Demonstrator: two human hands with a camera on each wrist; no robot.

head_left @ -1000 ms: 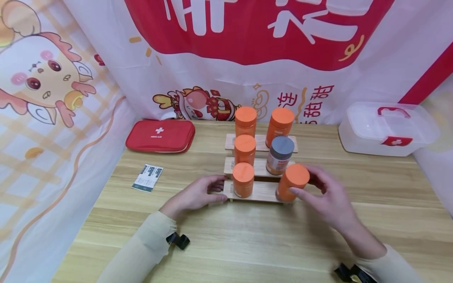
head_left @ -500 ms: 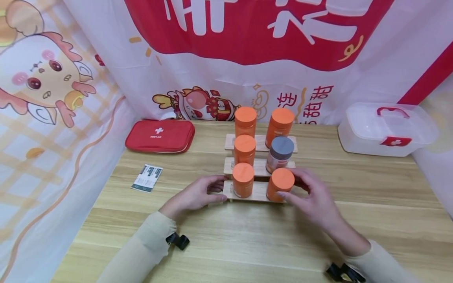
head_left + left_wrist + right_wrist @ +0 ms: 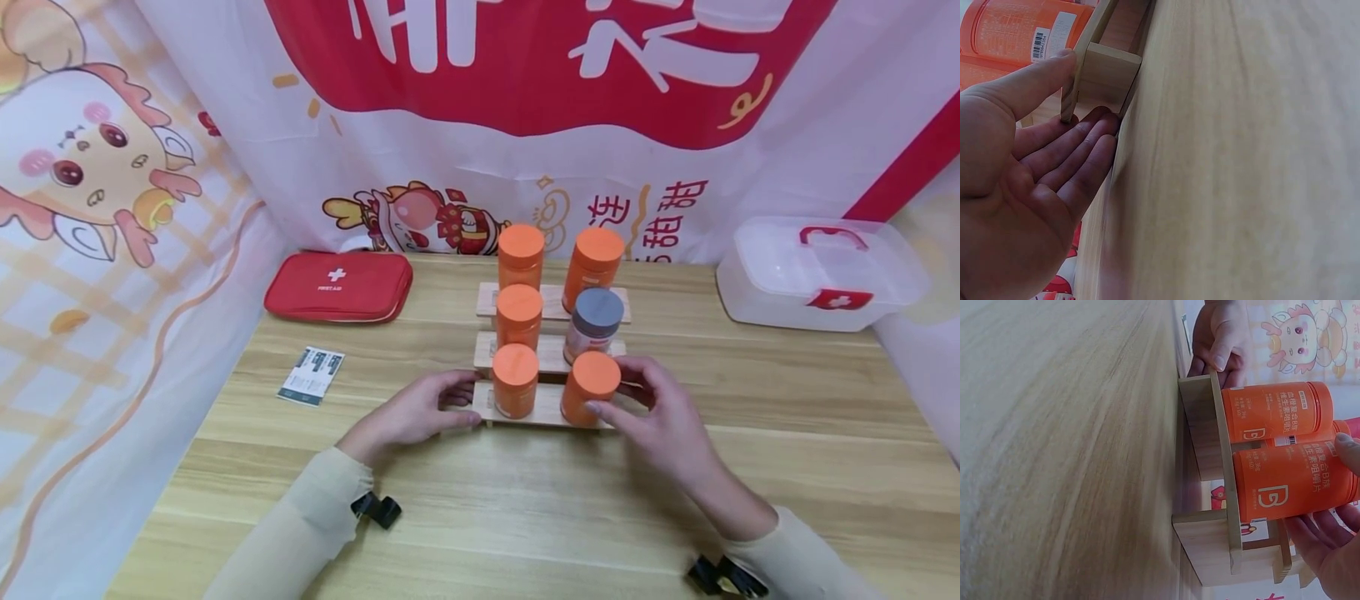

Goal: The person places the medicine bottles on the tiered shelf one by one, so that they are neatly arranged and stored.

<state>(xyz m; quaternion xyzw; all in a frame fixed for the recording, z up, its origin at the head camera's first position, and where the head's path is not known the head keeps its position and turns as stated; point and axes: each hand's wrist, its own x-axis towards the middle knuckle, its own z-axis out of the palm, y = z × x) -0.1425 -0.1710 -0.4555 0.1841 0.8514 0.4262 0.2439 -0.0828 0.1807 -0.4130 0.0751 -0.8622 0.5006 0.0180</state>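
A stepped wooden rack (image 3: 549,407) carries two columns of bottles, orange ones apart from one grey-capped bottle (image 3: 592,329) in the right middle row. My right hand (image 3: 663,425) grips an orange supplement bottle (image 3: 585,398) from the right side, thumb in front and fingers behind. Upright, that bottle's base sits right at the lowest step, as the right wrist view shows. Beside it on the same step stands another orange bottle (image 3: 515,387). At the rack's left end my left hand (image 3: 408,412) holds the lowest board, thumb against its edge (image 3: 1071,81) and fingers around its far side.
A red first aid pouch (image 3: 337,287) lies at the back left, with a printed card (image 3: 312,377) in front of it. At the back right stands a translucent white box (image 3: 787,283) with a red handle. Printed cloth (image 3: 420,150) hangs behind the wooden table (image 3: 480,508).
My right hand has moved left along the lowest step with the orange bottle, which has gone from tilted at the rack's right end to upright. My left hand has stayed in place.
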